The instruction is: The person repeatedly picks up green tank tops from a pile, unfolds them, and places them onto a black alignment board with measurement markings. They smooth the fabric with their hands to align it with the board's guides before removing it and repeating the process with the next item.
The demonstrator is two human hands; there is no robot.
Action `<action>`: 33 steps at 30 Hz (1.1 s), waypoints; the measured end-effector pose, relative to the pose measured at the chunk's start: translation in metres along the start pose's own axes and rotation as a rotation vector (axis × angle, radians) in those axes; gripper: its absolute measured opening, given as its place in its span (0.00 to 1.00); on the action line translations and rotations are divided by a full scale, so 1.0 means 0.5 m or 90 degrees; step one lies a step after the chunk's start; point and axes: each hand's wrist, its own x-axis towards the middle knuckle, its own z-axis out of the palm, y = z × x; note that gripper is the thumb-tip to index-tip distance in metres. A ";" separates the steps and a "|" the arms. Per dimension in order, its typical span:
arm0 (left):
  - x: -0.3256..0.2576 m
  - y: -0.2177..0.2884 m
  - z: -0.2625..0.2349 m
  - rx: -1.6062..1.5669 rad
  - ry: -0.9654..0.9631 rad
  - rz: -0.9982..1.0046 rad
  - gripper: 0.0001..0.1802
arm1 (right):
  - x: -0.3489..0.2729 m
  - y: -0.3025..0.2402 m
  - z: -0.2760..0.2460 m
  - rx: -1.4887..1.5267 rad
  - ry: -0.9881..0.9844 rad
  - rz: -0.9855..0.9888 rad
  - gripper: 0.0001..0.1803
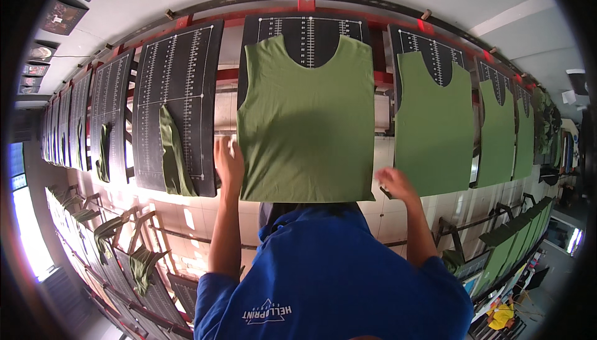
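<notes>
A green cut shirt panel (pixel 305 135) with a scooped neckline lies spread on the dark printing board (pixel 267 26) straight ahead of me. Its surface is mostly smooth, with a few light wrinkles along the left side and lower edge. Beside the panel's lower left edge is my left hand (pixel 229 163), fingers up and thumb apart, with nothing seen in it. My right hand (pixel 398 183) is off the lower right edge, slightly blurred, its fingers loosely bent and apart. Neither hand visibly grips the cloth.
To the right, another board carries a similar green panel (pixel 435 128), with more beyond. On the left board (pixel 149 79) lies a narrow folded green strip (pixel 175 153). A red and black rail (pixel 305 4) runs behind the boards. Another row of boards with green cloth (pixel 144 265) stands behind me.
</notes>
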 end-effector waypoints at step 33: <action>0.373 0.040 0.162 0.063 -0.002 0.183 0.16 | 0.295 -0.444 0.119 -0.541 0.277 -0.387 0.43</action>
